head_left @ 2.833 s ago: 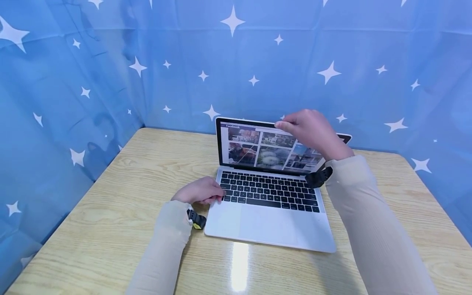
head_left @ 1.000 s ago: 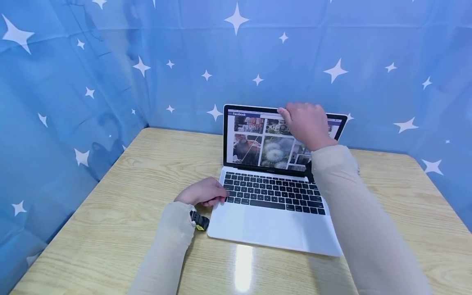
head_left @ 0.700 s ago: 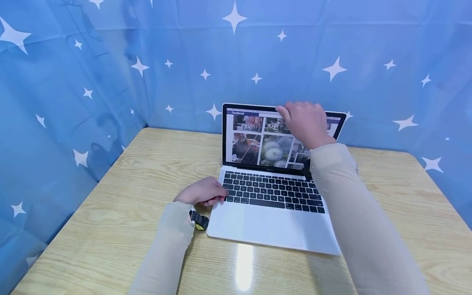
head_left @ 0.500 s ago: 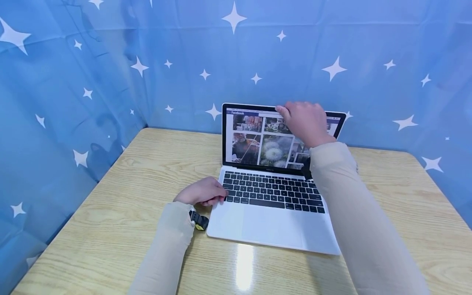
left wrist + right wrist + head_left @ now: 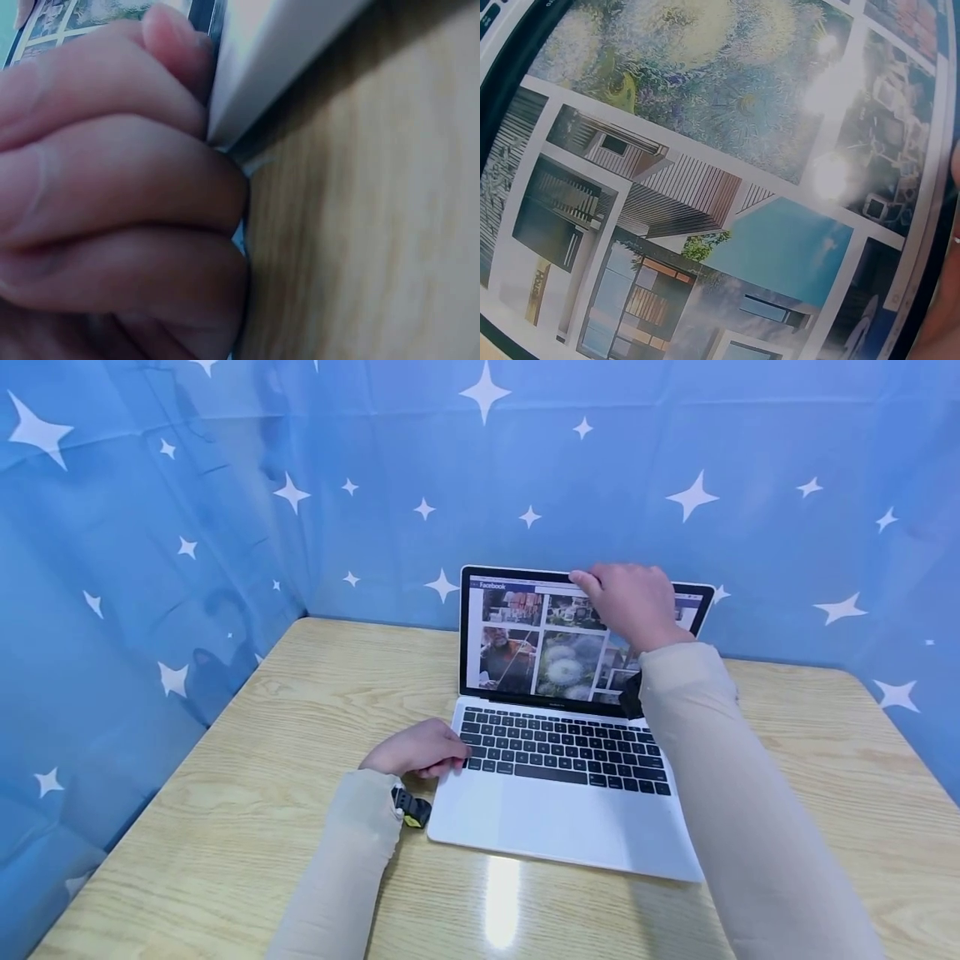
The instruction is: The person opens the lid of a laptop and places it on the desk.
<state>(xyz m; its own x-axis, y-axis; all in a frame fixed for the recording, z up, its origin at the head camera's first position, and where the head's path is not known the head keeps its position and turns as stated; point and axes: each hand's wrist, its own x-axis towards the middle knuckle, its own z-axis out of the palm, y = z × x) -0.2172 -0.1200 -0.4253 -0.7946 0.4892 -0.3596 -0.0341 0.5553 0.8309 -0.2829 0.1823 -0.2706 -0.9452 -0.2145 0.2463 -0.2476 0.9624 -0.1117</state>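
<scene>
A silver laptop (image 5: 555, 818) lies with its lid raised, showing a screen (image 5: 570, 664) with a photo page headed Facebook. My left hand (image 5: 420, 748) holds the left edge of the base beside the keyboard (image 5: 558, 747). In the left wrist view its curled fingers (image 5: 120, 172) rest against the table at the laptop's side wall (image 5: 262, 52). My right hand (image 5: 633, 602) grips the lid's top edge, thumb in front and the other fingers mostly hidden behind it. The right wrist view is filled by the screen (image 5: 705, 195), with part of the right hand (image 5: 941, 315) at the edge.
The laptop stands on a light wooden table (image 5: 247, 793) with a bright reflection near its front. Blue cloth with white stars (image 5: 390, 460) hangs behind and along the left side. Black straps (image 5: 411, 807) are on the wrists.
Since the earliest frame my right hand has tilted the lid further back, more upright. Over the last second the lid barely moves; the left hand keeps its place on the base.
</scene>
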